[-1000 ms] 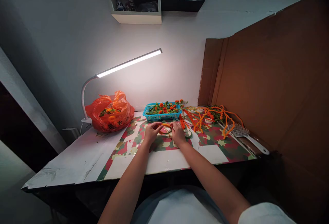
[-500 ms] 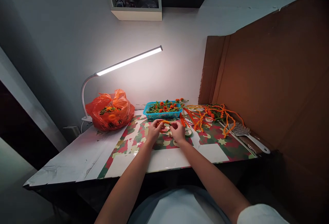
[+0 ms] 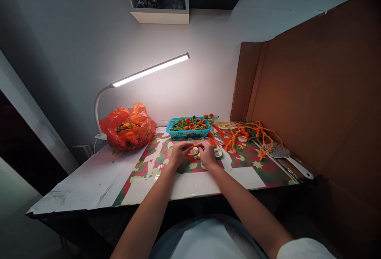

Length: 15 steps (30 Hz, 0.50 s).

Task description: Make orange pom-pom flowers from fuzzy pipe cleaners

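Above the front of the patterned mat (image 3: 190, 167), my left hand (image 3: 178, 154) and my right hand (image 3: 207, 154) meet, fingertips pinched together. Both are closed on an orange chenille stem (image 3: 195, 145), mostly covered by the fingers. A bit of orange and green hangs just below the fingertips; whether it belongs to the same piece I cannot tell. Beside my right hand lies a roll of green tape (image 3: 218, 154). Behind the hands stands a blue basket (image 3: 188, 134) with green stems and small orange flower heads (image 3: 187, 120).
Orange chenille stems (image 3: 232, 142) lie tangled at the right, near a hairbrush (image 3: 290, 156). An orange plastic bag (image 3: 131, 132) sits at the left under a lit lamp (image 3: 151, 70). A cardboard sheet (image 3: 309, 80) walls the right side; a shelf (image 3: 160, 17) hangs above.
My hands have drawn closer together, fingertips now almost touching. The orange length that showed between them is now mostly hidden.
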Tool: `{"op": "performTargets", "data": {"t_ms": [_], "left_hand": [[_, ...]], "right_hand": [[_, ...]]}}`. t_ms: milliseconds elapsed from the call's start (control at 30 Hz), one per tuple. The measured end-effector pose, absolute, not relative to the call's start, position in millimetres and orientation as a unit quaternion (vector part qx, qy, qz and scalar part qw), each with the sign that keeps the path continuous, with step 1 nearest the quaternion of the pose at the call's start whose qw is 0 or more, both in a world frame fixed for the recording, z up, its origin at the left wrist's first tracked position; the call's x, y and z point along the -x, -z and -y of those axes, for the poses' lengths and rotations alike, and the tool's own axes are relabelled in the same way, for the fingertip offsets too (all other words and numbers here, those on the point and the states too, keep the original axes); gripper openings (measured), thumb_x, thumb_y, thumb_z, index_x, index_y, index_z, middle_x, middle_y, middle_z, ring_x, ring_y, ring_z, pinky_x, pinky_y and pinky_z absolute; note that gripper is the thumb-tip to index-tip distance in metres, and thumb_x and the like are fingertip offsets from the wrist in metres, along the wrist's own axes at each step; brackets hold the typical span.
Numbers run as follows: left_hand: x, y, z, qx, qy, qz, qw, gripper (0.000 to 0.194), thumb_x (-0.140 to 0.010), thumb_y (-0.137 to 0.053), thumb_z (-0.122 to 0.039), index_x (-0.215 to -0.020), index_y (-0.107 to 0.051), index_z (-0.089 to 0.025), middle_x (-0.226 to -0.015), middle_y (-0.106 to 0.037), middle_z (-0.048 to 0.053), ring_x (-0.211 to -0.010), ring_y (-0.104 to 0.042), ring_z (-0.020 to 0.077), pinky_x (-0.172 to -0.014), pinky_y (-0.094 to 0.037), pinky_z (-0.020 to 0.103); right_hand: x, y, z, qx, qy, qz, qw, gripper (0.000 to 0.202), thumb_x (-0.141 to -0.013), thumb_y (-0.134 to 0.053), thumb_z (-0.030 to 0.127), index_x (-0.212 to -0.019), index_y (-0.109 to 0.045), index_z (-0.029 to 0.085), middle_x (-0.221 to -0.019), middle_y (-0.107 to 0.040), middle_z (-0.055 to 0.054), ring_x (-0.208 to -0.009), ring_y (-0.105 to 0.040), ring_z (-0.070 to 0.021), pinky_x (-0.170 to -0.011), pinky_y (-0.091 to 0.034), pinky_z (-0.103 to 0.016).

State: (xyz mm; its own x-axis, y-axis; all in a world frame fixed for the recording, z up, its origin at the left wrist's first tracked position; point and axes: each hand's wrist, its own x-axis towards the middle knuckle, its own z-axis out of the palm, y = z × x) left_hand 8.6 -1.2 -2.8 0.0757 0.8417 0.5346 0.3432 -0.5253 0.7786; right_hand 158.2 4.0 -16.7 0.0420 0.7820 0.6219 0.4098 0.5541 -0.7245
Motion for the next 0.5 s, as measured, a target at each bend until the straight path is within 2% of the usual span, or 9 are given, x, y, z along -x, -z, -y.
{"op": "performTargets", "data": {"t_ms": [167, 333, 500], "left_hand": [[-10, 2, 1, -0.698, -0.532, -0.427, 0.218, 0.028, -0.072, -0.066, -0.042, -0.083, -0.072, -0.017, -0.071, -0.070, 0.004, -0.059, -0.062, 0.0150, -0.053, -0.052, 0.025], [-13, 2, 0, -0.655, -0.559, -0.418, 0.290, 0.049, -0.068, -0.071, -0.042, -0.109, -0.063, -0.016, -0.092, -0.072, 0.007, -0.071, -0.068, 0.0188, -0.061, -0.057, 0.030], [-12, 4, -3, -0.635, -0.575, -0.407, 0.317, 0.043, -0.075, -0.063, -0.046, -0.104, -0.063, -0.014, -0.078, -0.072, 0.007, -0.066, -0.069, 0.0201, -0.058, -0.058, 0.030]], "right_hand": [[-156, 18, -6, 0.448, -0.208, 0.644, 0.585, 0.015, -0.072, -0.049, 0.016, -0.068, -0.063, 0.018, -0.071, -0.064, -0.004, -0.068, -0.059, -0.0175, -0.065, -0.047, -0.030], [-157, 19, -13, 0.479, -0.302, 0.522, 0.638, 0.012, -0.070, -0.054, 0.025, -0.072, -0.062, 0.017, -0.066, -0.065, -0.003, -0.060, -0.058, -0.0159, -0.058, -0.048, -0.027], [-158, 20, -15, 0.482, -0.289, 0.506, 0.655, 0.012, -0.069, -0.055, 0.027, -0.070, -0.062, 0.017, -0.066, -0.066, -0.004, -0.057, -0.058, -0.0155, -0.054, -0.047, -0.026]]}}
